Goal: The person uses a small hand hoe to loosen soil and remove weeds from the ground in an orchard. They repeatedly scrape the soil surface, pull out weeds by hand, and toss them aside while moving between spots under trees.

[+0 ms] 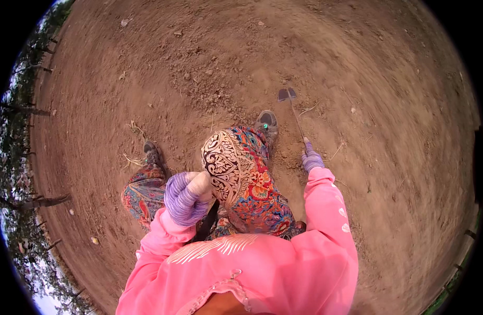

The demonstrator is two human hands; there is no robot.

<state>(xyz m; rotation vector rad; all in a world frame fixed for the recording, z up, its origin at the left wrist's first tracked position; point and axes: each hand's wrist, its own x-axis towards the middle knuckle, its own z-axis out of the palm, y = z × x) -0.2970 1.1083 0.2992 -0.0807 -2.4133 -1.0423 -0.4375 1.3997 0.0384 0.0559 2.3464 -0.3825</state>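
Note:
My right hand (313, 157), in a purple knitted glove, is closed around the thin handle of a hoe (287, 95). The hoe's flat dark blade is just above or on the bare soil, ahead and to the right of my right shoe (267, 123); I cannot tell if it touches. Close to my raised knee in patterned trousers (261, 185) is my left hand (189, 195), also in a purple glove with pale fingertips. Its fingers are curled, and whether anything is inside them cannot be seen.
Crumbled soil clods (217, 92) lie in front of my feet. Dry stalks (134, 160) rest beside my left shoe (153, 153), and dry twigs (309, 109) lie near the hoe. Trees (38, 202) line the far left edge of the dirt ground.

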